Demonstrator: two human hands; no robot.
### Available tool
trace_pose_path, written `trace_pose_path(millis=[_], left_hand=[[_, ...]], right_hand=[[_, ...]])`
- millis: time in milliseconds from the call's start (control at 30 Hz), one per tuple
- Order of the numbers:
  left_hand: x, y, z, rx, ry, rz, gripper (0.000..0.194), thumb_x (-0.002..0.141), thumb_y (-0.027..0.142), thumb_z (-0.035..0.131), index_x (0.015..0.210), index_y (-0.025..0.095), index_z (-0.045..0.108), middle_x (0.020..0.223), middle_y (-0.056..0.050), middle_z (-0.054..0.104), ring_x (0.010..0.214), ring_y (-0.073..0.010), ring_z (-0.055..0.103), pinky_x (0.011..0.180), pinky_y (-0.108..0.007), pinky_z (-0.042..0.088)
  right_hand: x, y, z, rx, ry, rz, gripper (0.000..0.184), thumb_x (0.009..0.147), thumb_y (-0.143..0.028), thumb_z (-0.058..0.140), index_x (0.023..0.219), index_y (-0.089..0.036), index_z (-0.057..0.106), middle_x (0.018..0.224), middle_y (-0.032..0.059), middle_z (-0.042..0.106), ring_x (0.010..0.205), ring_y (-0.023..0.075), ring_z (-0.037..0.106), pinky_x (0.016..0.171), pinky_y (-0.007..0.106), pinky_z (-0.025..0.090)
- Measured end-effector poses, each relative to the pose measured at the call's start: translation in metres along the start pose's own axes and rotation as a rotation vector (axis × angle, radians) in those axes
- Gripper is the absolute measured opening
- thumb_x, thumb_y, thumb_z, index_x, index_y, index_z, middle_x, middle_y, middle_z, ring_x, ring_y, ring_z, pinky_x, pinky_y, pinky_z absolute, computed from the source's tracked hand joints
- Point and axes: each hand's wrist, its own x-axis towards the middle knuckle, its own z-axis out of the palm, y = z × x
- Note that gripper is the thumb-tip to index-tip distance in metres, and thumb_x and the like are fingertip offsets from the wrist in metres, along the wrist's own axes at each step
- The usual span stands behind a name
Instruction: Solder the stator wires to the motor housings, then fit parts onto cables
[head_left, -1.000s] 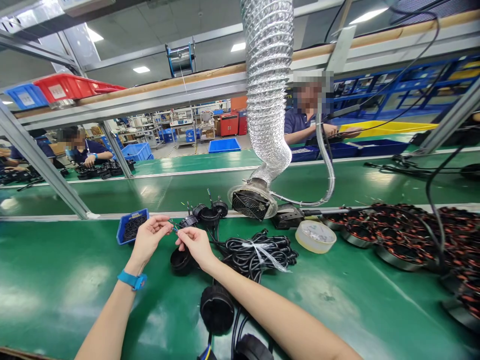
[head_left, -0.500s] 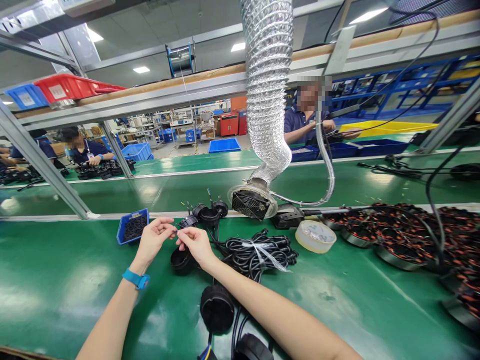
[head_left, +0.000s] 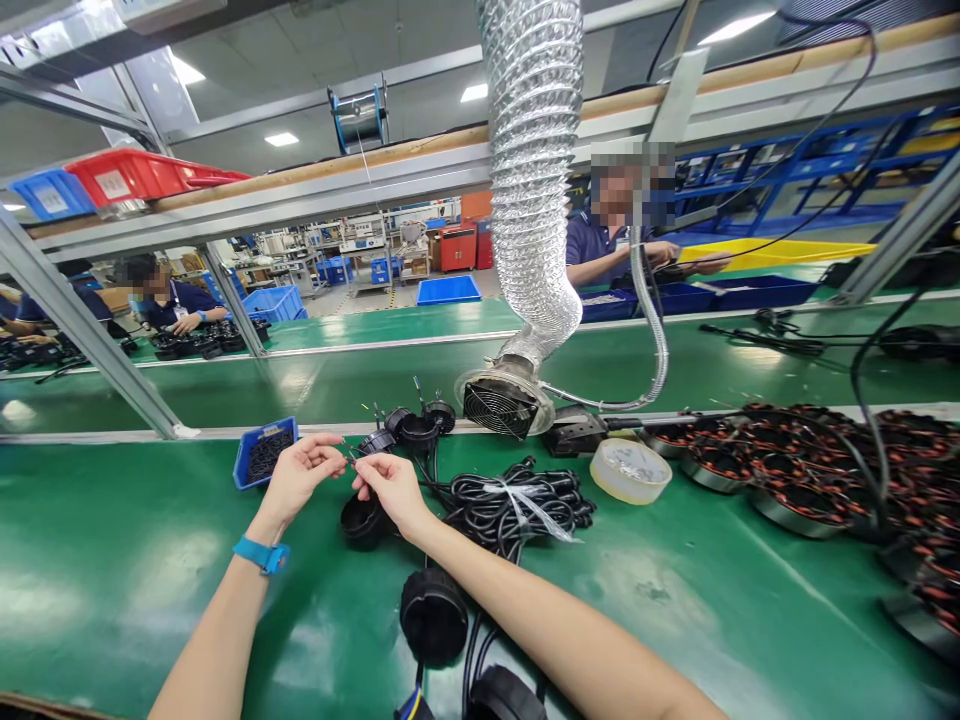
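My left hand (head_left: 306, 478) is closed in a pinch at the fingertips, right of a blue bin (head_left: 265, 454) of small black pieces; what it pinches is too small to make out. Facing it, my right hand (head_left: 391, 490) pinches what looks like a thin wire, its end poking up between the two hands. Below the right hand sits a round black cap (head_left: 361, 522). Behind the hands stand more black caps (head_left: 417, 430) with wire ends sticking up. A tied bundle of black cable (head_left: 517, 505) lies right of my right hand.
A fume extraction fan (head_left: 501, 405) hangs on a silver duct (head_left: 534, 170). Right of it stand a round translucent tub (head_left: 631, 472) and many copper-wound rings (head_left: 795, 480). Another black cap (head_left: 433, 617) lies nearer me. A co-worker (head_left: 611, 235) sits across the bench.
My left hand has drawn slightly left, opening a small gap between the fingertips of both hands. My right hand stays nearly in place.
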Motion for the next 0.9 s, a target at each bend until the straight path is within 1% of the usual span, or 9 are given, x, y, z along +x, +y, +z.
trace_pose_path(millis=[67, 133, 267, 367, 600, 900], left_hand=[[0.0006, -0.0004, -0.0023, 0.014, -0.004, -0.014, 0.040, 0.072, 0.032, 0.080, 0.104, 0.014, 0.065, 0.074, -0.003, 0.070, 0.069, -0.0163, 0.065, 0.069, -0.029, 0.053], [0.0011, -0.0004, -0.0031, 0.020, 0.018, -0.012, 0.039, 0.072, 0.033, 0.080, 0.103, 0.014, 0.066, 0.076, -0.003, 0.070, 0.070, -0.0160, 0.065, 0.070, -0.028, 0.053], [0.0002, 0.0027, 0.0002, 0.021, 0.100, 0.054, 0.038, 0.074, 0.037, 0.078, 0.103, 0.016, 0.067, 0.081, -0.003, 0.070, 0.073, -0.0157, 0.065, 0.073, -0.028, 0.054], [-0.0015, 0.0065, 0.0041, 0.039, 0.136, 0.105, 0.038, 0.074, 0.039, 0.077, 0.104, 0.016, 0.067, 0.082, -0.003, 0.069, 0.074, -0.0163, 0.065, 0.073, -0.029, 0.054], [-0.0031, 0.0070, 0.0055, 0.106, 0.107, 0.147, 0.036, 0.078, 0.038, 0.074, 0.107, 0.017, 0.065, 0.081, -0.002, 0.068, 0.075, -0.0162, 0.065, 0.075, -0.029, 0.053], [-0.0033, 0.0088, 0.0041, 0.140, 0.117, 0.157, 0.037, 0.078, 0.039, 0.073, 0.107, 0.018, 0.065, 0.081, -0.002, 0.068, 0.075, -0.0168, 0.065, 0.075, -0.029, 0.053]], right_hand=[[-0.0004, -0.0012, 0.0000, -0.003, 0.002, 0.004, 0.032, 0.069, -0.045, 0.076, 0.070, -0.015, 0.068, 0.057, 0.0011, 0.065, 0.044, 0.0095, 0.054, 0.048, 0.022, 0.044], [-0.0008, -0.0021, 0.0000, -0.007, -0.009, 0.007, 0.030, 0.069, -0.044, 0.075, 0.070, -0.015, 0.068, 0.056, 0.0008, 0.065, 0.044, 0.0091, 0.053, 0.047, 0.021, 0.043], [-0.0008, -0.0016, 0.0000, -0.033, -0.033, -0.002, 0.030, 0.070, -0.044, 0.075, 0.071, -0.015, 0.069, 0.055, -0.0001, 0.064, 0.043, 0.0087, 0.052, 0.045, 0.021, 0.041], [-0.0005, 0.0000, -0.0002, -0.061, -0.047, -0.016, 0.031, 0.071, -0.046, 0.073, 0.072, -0.015, 0.069, 0.054, -0.0008, 0.063, 0.042, 0.0084, 0.051, 0.044, 0.021, 0.040], [-0.0004, 0.0017, -0.0009, -0.074, -0.062, -0.035, 0.030, 0.073, -0.045, 0.071, 0.073, -0.015, 0.069, 0.054, -0.0015, 0.061, 0.042, 0.0081, 0.049, 0.045, 0.021, 0.039], [-0.0003, 0.0025, -0.0009, -0.079, -0.064, -0.030, 0.031, 0.073, -0.047, 0.072, 0.072, -0.016, 0.069, 0.055, -0.0014, 0.061, 0.042, 0.0083, 0.049, 0.045, 0.021, 0.040]])
